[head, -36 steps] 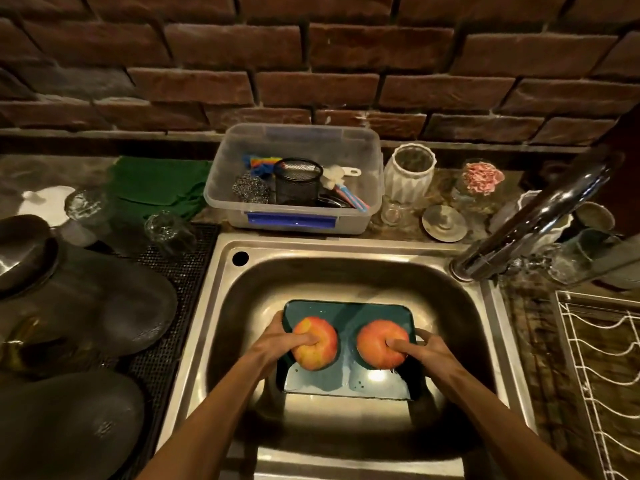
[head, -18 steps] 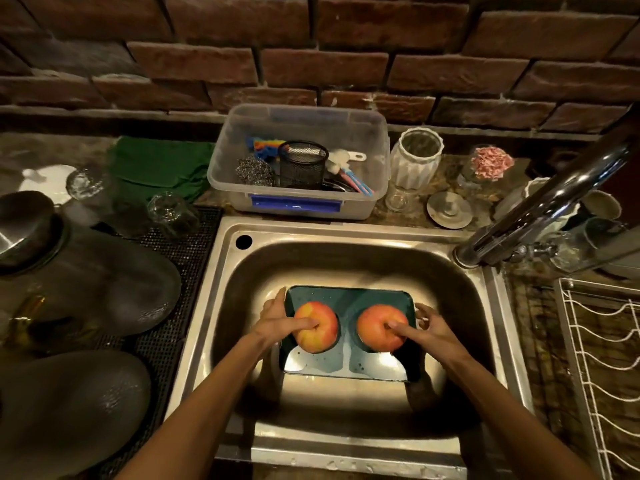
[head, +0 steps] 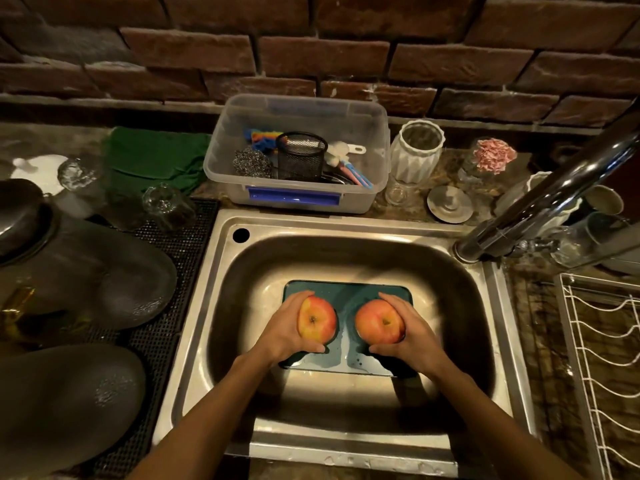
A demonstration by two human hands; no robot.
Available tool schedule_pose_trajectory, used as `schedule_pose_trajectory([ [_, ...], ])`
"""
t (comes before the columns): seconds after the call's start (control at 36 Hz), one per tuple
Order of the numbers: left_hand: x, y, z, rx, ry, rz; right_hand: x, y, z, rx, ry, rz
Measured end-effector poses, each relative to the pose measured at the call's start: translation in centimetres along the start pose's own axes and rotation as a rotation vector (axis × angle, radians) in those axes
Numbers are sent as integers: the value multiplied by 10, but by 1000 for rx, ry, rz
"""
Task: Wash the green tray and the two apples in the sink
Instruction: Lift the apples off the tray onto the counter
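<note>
A dark green tray (head: 346, 296) lies flat on the bottom of the steel sink (head: 225, 306), wet with small pools of water. Two red-yellow apples are over it. My left hand (head: 282, 329) grips the left apple (head: 317, 322) from its left side, fingers curled round it. My right hand (head: 414, 332) grips the right apple (head: 379, 322) from its right side. Both apples show their stem ends upward. Whether they rest on the tray or are lifted off it I cannot tell.
A chrome faucet (head: 554, 188) reaches in from the right. Behind the sink stand a clear plastic tub (head: 298, 150) with scrubbers, a white vase (head: 417, 150) and a green cloth (head: 152, 157). Dark plates (head: 86, 271) lie left on a mat; a wire rack (head: 606, 358) stands right.
Both hands shifted from touching the apples' fronts with fingertips to wrapping round their outer sides. The apples turned stem ends up. The camera moved closer and tilted down.
</note>
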State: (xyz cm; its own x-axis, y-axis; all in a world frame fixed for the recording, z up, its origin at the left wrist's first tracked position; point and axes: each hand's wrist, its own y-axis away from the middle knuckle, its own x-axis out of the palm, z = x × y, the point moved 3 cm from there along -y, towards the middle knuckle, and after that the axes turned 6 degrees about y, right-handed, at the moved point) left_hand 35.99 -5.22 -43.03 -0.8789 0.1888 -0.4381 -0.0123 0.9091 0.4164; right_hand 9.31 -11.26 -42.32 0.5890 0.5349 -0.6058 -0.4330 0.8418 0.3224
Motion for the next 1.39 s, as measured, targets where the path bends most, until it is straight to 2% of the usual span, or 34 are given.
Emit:
schedule_pose_trajectory([
  [0.31, -5, 4, -11, 48, -155, -45, 0, -4, 7, 54, 34, -61],
  [0.67, -43, 47, -59, 154, -106, -132, -50, 29, 55, -29, -1, -92],
  [0.89, -64, 116, -95, 158, -11, -289, -76, 72, 103, -103, 22, -95],
  [1.0, -73, 163, -103, 151, -7, -352, -78, 96, 136, -171, 54, -35],
  [1.39, -115, 330, -52, 36, 27, -577, 3, 159, 240, -402, 151, 195],
])
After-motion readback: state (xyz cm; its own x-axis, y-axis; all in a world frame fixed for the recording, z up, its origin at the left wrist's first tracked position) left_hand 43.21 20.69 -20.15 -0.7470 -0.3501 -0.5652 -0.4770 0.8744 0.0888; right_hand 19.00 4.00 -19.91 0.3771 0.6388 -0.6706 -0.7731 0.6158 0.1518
